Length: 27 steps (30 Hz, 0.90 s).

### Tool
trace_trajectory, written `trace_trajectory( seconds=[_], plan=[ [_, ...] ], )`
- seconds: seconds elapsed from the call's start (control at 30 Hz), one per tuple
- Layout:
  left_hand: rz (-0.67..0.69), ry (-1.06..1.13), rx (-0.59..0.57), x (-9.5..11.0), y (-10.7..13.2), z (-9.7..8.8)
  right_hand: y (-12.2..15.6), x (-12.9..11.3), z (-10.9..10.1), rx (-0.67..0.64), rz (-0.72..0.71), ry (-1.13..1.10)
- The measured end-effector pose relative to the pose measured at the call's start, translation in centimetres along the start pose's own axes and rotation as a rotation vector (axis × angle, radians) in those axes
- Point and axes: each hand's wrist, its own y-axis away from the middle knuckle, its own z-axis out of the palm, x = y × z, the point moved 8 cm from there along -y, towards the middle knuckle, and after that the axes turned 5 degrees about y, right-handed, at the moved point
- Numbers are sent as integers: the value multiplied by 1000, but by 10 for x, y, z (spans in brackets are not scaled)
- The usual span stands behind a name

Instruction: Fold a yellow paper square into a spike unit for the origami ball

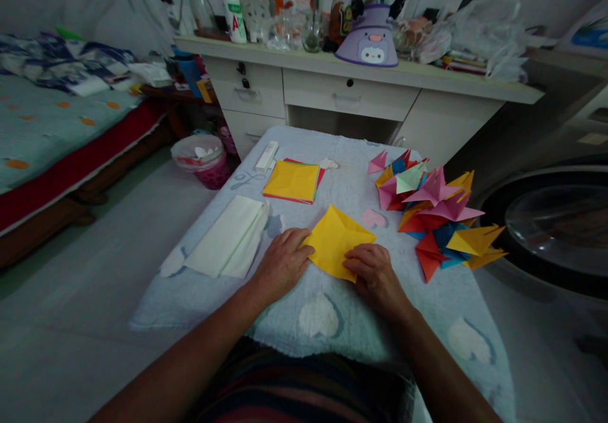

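Observation:
A creased yellow sheet of origami paper (pixel 336 236) lies turned cornerwise on the cloth-covered table. My left hand (pixel 287 257) pinches its left corner between thumb and fingers. On the lower right edge, my right hand (pixel 373 268) grips the sheet with bent fingers. Farther back sits a stack of square coloured papers (pixel 292 181) with a yellow one on top. To the right is a heap of folded paper cranes (pixel 434 201) in pink, red, yellow, blue and pale green. A folded pale cloth or paper (pixel 230 236) rests left of my left hand.
The table carries a light blue cloth (pixel 316 318) with heart patterns. A small white box (pixel 266 156) lies near its far left edge. Beyond stand a white cabinet (pixel 327 84) and a lined pink bin (pixel 204 160). A front-loading washing machine (pixel 560 220) is at right, a bed (pixel 71 132) at left.

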Motion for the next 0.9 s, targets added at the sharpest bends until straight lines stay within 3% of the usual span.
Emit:
trace_trajectory(
  seconds=[0.17, 0.43, 0.7, 0.9],
  plan=[
    [-23, 45, 38, -9, 0, 5, 1, 5, -3, 26, 27, -85],
    [-136, 241, 70, -26, 2, 9, 1, 32, 1, 62, 240, -124],
    [-184, 277, 70, -29, 0, 10, -4, 44, 11, -33, 364, -105],
    [-188, 248, 53, -28, 0, 11, -1, 42, 8, 46, 438, -51]
  ],
)
